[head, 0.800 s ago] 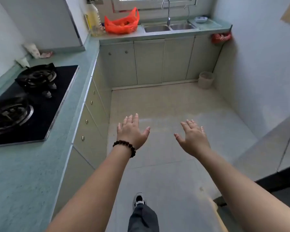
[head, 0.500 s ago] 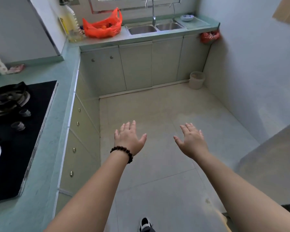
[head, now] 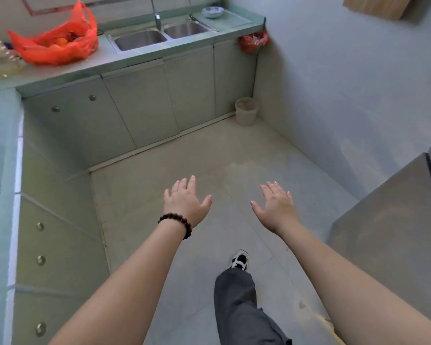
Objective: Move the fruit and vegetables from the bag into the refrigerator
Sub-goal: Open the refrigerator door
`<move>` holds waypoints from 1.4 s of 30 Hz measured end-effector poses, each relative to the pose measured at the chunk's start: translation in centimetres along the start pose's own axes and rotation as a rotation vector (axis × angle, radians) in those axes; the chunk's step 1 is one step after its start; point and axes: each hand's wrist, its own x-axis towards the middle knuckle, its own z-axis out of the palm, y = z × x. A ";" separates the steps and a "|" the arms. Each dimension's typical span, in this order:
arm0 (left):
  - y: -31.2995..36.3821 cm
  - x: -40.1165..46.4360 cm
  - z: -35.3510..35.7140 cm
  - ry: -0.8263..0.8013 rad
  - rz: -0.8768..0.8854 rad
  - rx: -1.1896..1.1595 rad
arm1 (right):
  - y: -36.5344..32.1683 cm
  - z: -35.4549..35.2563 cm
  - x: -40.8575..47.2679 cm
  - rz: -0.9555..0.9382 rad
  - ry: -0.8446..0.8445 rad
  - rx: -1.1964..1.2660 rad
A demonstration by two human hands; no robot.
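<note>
Both hands are stretched forward over the floor (head: 189,150) and hold nothing. The left hand (head: 186,202) has its fingers straight and a little spread, the thumb out to the side, and a dark bead bracelet (head: 176,221) sits on its wrist. The right hand (head: 275,206) is the same, fingers straight and relaxed, palm turned down. The two hands are apart from each other and far from the counter. The orange plastic bag (head: 54,43) lies on the countertop (head: 67,70) at the far end of the kitchen, just to the left of the double steel sink (head: 159,36); it is open at the top, and some orange and dark round pieces show inside, too blurred to name. A small bowl (head: 212,12) stands to the right of the sink. A red bag (head: 253,41) hangs at the right corner of the counter, and a pale bucket (head: 246,111) stands on the floor below it. At the right edge is a grey metal-looking surface (head: 393,220); whether it is the refrigerator I cannot tell. One foot in a black and white shoe (head: 240,260) is on the floor under the arms.
</note>
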 end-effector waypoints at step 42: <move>76.9 48.9 -2.4 -0.188 1.757 0.069 | 37.4 -30.3 33.1 1.439 0.789 0.004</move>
